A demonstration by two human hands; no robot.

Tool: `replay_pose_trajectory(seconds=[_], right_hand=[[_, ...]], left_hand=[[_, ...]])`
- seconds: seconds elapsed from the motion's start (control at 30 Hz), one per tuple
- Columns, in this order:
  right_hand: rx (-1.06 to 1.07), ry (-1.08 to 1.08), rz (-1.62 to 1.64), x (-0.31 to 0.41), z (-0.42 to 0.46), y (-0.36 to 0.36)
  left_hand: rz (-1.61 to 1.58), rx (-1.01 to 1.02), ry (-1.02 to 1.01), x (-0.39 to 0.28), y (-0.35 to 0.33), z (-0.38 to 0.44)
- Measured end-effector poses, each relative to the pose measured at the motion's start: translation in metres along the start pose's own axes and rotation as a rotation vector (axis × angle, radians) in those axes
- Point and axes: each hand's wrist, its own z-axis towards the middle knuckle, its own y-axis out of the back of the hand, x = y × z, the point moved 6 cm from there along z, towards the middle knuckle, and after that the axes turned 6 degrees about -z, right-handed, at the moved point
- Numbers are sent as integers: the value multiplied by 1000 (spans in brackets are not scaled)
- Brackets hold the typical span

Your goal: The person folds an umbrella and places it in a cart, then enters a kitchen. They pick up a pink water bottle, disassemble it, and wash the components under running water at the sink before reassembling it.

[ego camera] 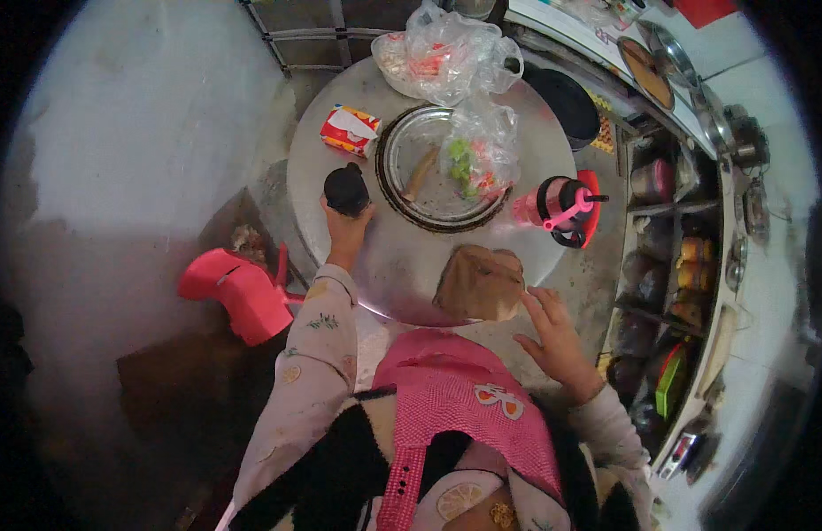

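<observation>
My left hand (348, 229) is wrapped around a dark bottle or cup with a black lid (346, 190), at the left side of a round metal table (404, 279). At the table's near edge lies a folded brown cloth (480, 284). My right hand (553, 335) is just beside the cloth's right edge with its fingers apart; whether a fingertip touches it I cannot tell. A round metal tray (411, 216) holds a brown stick-like item (421, 174). A clear plastic bag with green and red contents (474, 166) lies partly over the tray.
A red-and-yellow tissue pack (351, 129) lies behind the bottle. At the far edge sits a stuffed plastic bag (444, 56). A pink tumbler (550, 204) occupies the right side. Red plastic chairs (241, 292) flank the table. Crowded shelves (676, 265) line the right; a pink cap (450, 385) is before my torso.
</observation>
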Motion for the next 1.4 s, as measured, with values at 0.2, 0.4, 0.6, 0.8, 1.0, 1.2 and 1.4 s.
replay_pose_trajectory(seconds=[0.2,0.4,0.6,0.8,1.0,1.2,1.4], right_hand=[[-62,-210,180,-28,-89,-38],[-82,-303,276,-34,-142,-51],[-190,-410,313,-59,-218,-85],[-256,-527,411,-58,-277,-112],[-301,-734,559,-73,-353,-155],[-239,-780,626,-73,-367,-180],[-274,-829,678,-73,-323,-196]], left_hand=[[113,19,-78,-9,-5,-8],[118,-3,-61,-14,0,-9],[-129,-5,106,0,-14,10],[-47,-59,232,-9,-39,10],[-80,-138,167,1,-38,5],[-9,-53,28,-6,-43,1],[207,298,-38,-100,-163,-2]])
